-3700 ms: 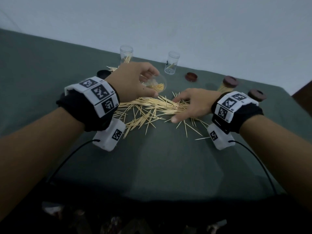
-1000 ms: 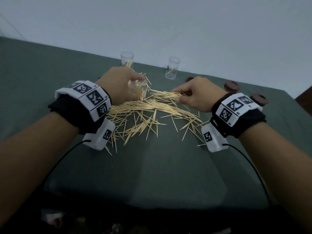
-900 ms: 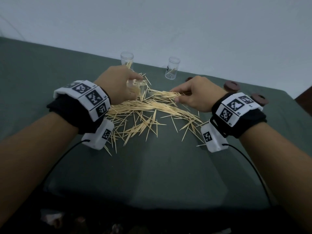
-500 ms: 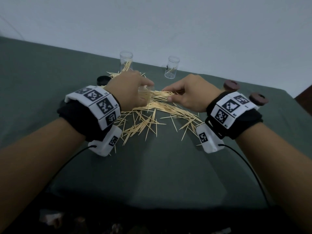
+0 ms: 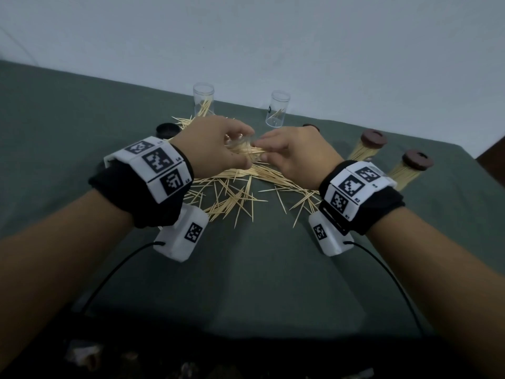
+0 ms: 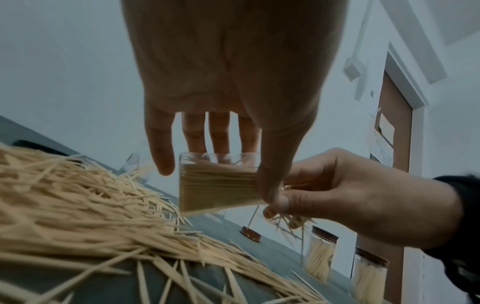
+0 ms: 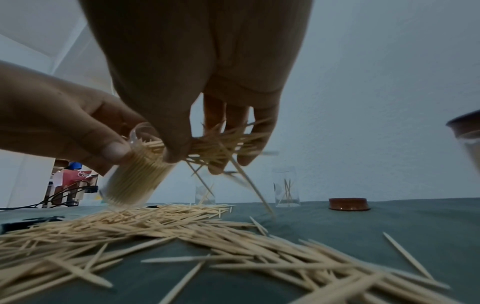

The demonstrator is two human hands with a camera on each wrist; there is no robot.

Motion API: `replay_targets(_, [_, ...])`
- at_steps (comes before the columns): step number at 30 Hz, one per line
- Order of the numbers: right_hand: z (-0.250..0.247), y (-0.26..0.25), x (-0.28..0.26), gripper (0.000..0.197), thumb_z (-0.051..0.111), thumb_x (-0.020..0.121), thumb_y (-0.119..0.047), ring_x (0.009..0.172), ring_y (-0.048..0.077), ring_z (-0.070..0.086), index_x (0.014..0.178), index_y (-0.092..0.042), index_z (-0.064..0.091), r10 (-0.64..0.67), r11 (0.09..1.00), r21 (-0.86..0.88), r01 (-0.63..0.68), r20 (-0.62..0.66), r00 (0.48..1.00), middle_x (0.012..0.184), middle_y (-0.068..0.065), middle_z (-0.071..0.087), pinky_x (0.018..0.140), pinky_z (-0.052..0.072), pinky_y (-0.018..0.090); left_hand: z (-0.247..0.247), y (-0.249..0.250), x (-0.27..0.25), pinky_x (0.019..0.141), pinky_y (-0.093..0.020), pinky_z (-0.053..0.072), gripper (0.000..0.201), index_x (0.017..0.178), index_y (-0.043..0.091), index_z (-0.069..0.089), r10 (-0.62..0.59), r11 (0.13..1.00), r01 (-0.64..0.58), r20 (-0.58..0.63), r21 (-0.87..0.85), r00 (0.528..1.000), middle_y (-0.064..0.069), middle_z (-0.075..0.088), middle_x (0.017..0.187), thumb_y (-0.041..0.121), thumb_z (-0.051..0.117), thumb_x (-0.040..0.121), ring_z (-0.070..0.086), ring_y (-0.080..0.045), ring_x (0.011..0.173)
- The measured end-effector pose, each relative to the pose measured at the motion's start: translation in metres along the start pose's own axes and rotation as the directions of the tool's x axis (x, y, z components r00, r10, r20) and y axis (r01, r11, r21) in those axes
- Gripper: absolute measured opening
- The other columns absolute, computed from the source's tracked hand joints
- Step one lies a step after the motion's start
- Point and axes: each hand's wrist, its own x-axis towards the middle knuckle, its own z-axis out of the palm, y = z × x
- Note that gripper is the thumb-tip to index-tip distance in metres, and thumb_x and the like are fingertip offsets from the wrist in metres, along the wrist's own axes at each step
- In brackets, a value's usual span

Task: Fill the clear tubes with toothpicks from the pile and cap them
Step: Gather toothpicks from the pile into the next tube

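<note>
Clear tube (image 6: 218, 185), nearly full, gripped in left hand (image 5: 216, 149) fingers; right hand (image 5: 295, 154) fingers pinch toothpicks (image 7: 223, 144) at its mouth.

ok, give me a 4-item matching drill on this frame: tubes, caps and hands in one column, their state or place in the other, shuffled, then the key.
Column 1
1. tube in the left hand
2. far-left standing tube
3. two tubes at far right
4. loose brown cap

Column 2
A. capped and full of toothpicks
B. lying on the green cloth, on no tube
C. held tilted, nearly full, right hand feeding in a bunch
D. upright, open, only a few toothpicks inside

Pairs: 1-C, 2-D, 3-A, 4-B
</note>
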Motion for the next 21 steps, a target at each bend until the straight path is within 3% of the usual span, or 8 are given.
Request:
replay_targets(6, [0.006, 0.007, -0.004, 0.030, 0.064, 0.091, -0.020, 0.081, 0.013, 0.062, 0.121, -0.023, 0.068, -0.001, 0.999, 0.049, 0.003, -0.024, 1.000, 0.091, 0.003, 0.071, 0.078, 0.047, 0.024, 0.001, -0.001, 0.000, 0.089, -0.023, 0.036, 0.059, 0.134, 0.032, 0.056, 0.009, 1.000, -0.009, 0.015, -0.026, 1.000, 0.007, 0.061, 0.119, 0.045, 0.075, 0.080, 0.057, -0.010, 0.109])
replay_targets(14, [0.005, 0.003, -0.003, 0.033, 0.062, 0.091, -0.016, 0.081, 0.023, 0.059, 0.123, -0.023, 0.066, 0.000, 0.999, 0.034, 0.000, 0.006, 1.000, 0.086, 0.009, 0.062, 0.078, 0.047, 0.035, 0.002, -0.001, 0.000, 0.087, -0.024, 0.037, 0.058, 0.133, 0.035, 0.056, -0.019, 0.999, 0.020, 0.022, -0.044, 1.000, 0.009, 0.061, 0.117, 0.046, 0.075, 0.079, 0.058, -0.009, 0.106])
replay_targets(19, [-0.003, -0.002, 0.000, 0.032, 0.068, 0.089, -0.018, 0.074, 0.009, 0.061, 0.119, -0.026, 0.069, 0.064, 0.996, 0.065, -0.064, 0.002, 0.998, 0.091, -0.002, 0.072, 0.073, 0.045, 0.016, 0.001, 0.001, 0.000, 0.085, -0.023, 0.036, 0.059, 0.132, 0.035, 0.056, -0.040, 0.998, 0.040, 0.011, -0.056, 0.999, 0.011, 0.061, 0.113, 0.045, 0.076, 0.078, 0.058, -0.008, 0.102])
replay_targets(21, [-0.006, -0.004, 0.000, 0.029, 0.070, 0.087, -0.021, 0.073, 0.009, 0.064, 0.115, -0.027, 0.071, 0.108, 0.991, 0.079, -0.108, 0.010, 0.994, 0.091, -0.004, 0.074, 0.070, 0.047, 0.015, 0.002, 0.001, 0.000, 0.087, -0.023, 0.036, 0.060, 0.133, 0.035, 0.056, -0.036, 0.998, 0.037, 0.019, -0.056, 0.999, 0.009, 0.062, 0.116, 0.046, 0.077, 0.077, 0.057, -0.008, 0.104])
